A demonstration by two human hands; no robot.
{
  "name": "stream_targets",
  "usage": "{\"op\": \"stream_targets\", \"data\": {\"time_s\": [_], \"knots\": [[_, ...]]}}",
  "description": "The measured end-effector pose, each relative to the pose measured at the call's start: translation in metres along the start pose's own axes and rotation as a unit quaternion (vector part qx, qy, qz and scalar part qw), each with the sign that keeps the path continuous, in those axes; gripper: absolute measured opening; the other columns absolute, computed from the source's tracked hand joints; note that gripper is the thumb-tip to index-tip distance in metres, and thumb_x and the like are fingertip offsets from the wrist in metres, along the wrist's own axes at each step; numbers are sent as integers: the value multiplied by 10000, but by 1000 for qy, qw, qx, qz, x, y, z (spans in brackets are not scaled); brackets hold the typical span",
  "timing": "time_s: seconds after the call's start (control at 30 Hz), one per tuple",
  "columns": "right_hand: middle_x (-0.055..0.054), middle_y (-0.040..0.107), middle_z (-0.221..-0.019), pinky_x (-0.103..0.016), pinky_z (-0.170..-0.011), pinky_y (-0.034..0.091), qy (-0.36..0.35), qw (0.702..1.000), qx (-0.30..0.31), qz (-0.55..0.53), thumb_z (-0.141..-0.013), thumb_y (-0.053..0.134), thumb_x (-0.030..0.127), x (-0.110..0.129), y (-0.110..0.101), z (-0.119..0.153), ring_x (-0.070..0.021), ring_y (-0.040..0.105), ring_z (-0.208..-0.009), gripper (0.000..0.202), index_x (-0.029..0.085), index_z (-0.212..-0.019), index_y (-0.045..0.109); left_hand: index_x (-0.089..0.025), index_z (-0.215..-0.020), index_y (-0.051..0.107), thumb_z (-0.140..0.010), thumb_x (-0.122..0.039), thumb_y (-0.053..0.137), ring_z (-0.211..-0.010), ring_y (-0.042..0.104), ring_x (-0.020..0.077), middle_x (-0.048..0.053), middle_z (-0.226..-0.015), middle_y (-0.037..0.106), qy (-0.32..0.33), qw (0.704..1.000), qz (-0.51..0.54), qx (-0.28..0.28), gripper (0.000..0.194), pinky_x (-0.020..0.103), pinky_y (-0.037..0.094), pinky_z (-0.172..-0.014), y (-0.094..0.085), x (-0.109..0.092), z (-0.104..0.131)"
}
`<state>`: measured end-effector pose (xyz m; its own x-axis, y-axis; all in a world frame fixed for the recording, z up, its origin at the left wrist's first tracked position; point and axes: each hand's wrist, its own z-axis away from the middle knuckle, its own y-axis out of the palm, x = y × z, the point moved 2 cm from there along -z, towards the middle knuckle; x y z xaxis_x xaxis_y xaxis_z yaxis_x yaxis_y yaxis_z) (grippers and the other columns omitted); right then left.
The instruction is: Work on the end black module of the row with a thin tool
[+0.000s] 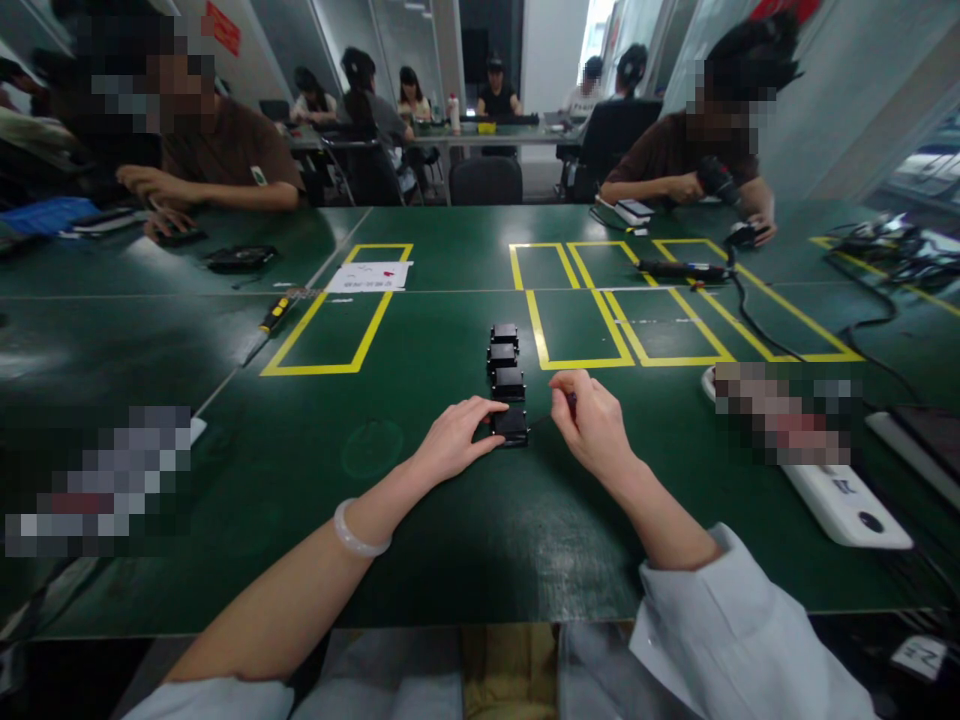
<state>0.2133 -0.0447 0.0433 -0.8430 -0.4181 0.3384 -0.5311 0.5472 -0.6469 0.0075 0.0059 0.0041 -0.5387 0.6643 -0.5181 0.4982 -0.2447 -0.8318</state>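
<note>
The nearest small black block [511,428] lies on the green table with shiny bits at its sides. My left hand [459,436] is closed on its left side, fingers on the far edge and thumb on the near one. To the right of the block, my right hand [592,420] is closed in a pinch. A dark bit shows between its fingers, and a thin dark line runs toward the block; whether it is a tool or a wire I cannot tell. More black blocks [508,383] of the same look stand in a row beyond it.
Yellow tape outlines [586,364] mark the green table [442,560]. A yellow-black screwdriver [276,314] and a paper sheet [369,277] lie left. At right are a white power strip [847,505], a black pen-shaped tool [682,271] and tangled cables [885,245]. Two people work opposite.
</note>
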Motion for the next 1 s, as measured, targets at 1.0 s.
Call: {"op": "stream_targets", "data": {"time_s": [1.0], "knots": [[-16,599,-719,-282,-642,406,2,1000,9,-2,-931,464,315,1,-1,0,-143,514,-615,133,206,-876,518,-253,-1223,519,-874,-330,605,-975,586,219,44,-1094,597,2,1000,-4,1,368,360,450,-860,-1,-1,0]]}}
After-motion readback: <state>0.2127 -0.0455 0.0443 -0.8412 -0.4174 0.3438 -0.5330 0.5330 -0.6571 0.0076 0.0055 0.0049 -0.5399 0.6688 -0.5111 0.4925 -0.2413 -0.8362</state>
